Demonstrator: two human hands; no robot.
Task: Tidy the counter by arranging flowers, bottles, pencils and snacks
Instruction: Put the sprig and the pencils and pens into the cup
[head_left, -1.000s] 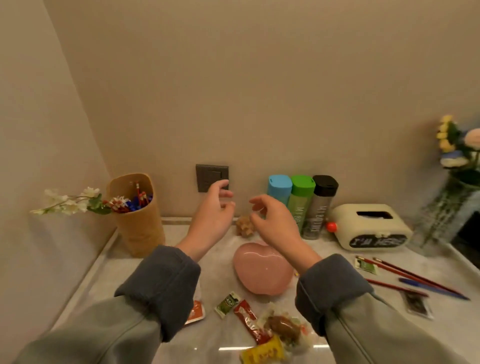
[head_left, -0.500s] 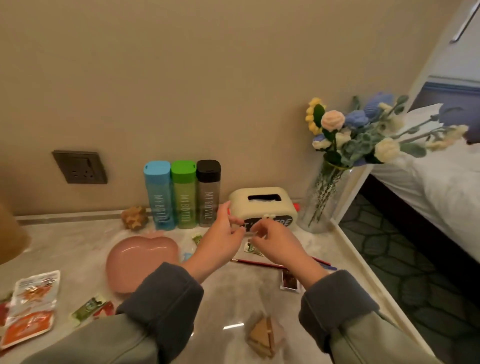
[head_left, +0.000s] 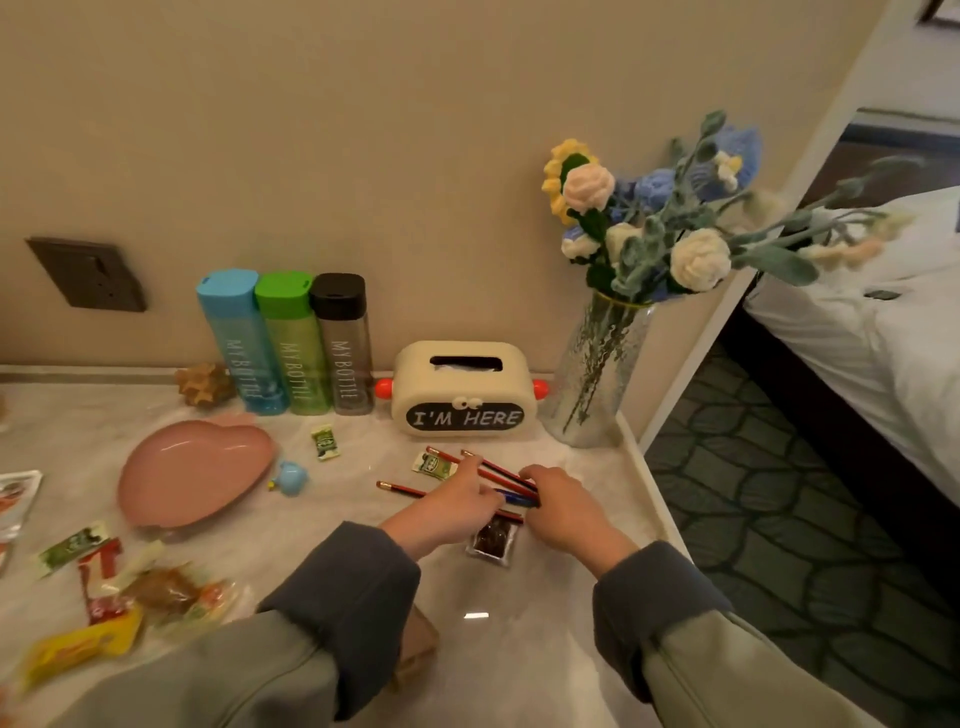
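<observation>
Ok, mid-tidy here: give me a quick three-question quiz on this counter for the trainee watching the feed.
1. Which bottle stands next to the cream "I'M HERE" tissue box? A blue-capped; B green-capped; C black-capped clear bottle.
2. True or false: the glass vase of knitted flowers stands upright, to the right of the tissue box.
3. Fill in: the left hand and the right hand both touch the ____.
Key: 1 C. 2 true. 3 red pencils.
</observation>
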